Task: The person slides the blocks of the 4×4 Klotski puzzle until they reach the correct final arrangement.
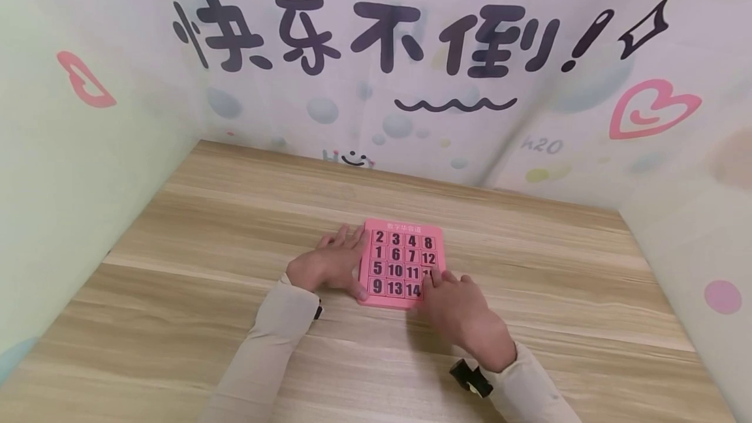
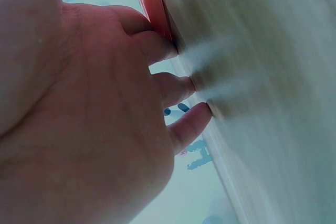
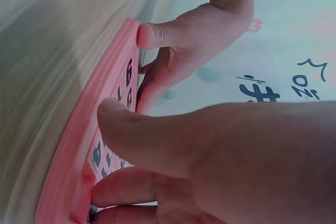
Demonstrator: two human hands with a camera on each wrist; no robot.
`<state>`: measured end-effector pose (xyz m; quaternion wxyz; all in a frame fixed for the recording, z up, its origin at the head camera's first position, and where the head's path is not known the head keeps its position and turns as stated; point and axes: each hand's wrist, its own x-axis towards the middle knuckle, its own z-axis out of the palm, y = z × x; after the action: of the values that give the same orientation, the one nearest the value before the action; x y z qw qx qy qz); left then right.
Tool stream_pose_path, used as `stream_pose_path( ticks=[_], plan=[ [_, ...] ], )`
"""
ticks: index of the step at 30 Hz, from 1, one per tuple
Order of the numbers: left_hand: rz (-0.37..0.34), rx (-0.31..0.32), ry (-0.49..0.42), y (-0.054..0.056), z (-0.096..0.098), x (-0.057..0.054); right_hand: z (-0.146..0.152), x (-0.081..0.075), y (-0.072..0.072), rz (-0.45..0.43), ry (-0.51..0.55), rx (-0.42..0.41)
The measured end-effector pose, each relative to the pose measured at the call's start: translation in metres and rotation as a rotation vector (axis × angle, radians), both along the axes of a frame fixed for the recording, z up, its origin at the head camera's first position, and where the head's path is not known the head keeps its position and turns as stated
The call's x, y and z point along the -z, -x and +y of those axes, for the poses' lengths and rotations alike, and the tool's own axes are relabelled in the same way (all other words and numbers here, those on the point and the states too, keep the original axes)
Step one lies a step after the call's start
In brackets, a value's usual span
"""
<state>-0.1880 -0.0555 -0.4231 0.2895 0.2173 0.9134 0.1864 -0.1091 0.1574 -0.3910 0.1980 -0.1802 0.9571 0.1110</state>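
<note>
A pink sliding number puzzle [image 1: 402, 301] lies flat on the table, its tiles in rows with black numerals. My left hand [image 1: 335, 263] is at its left side, the thumb on the lower left corner and the fingers along the edge. In the left wrist view, that hand's outer fingertips [image 2: 186, 85] touch the tabletop beside the frame. My right hand [image 1: 461, 309] reaches over the lower right corner, its fingertips on the right column and partly covering a tile there. In the right wrist view its thumb [image 3: 113, 108] is over the near rim, and a bare recess shows beside the fingers.
The wood-grain table [image 1: 235, 214] spreads around the puzzle on all sides. A printed cloth backdrop [image 1: 364, 90] with large characters stands along its back edge, with pale walls at left and right. Each wrist wears a black strap [image 1: 470, 378].
</note>
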Motion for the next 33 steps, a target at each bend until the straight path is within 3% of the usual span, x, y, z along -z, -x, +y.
stream_pose_path(
  ticks=[12,33],
  plan=[
    [0.003,0.003,0.006,-0.0003,-0.0001,-0.0019,-0.001,-0.0024,-0.0046,0.065,-0.014,-0.061],
    [0.001,-0.005,0.004,-0.0005,0.0008,0.0002,-0.0008,-0.0049,-0.0092,0.111,-0.012,-0.061]
  ],
)
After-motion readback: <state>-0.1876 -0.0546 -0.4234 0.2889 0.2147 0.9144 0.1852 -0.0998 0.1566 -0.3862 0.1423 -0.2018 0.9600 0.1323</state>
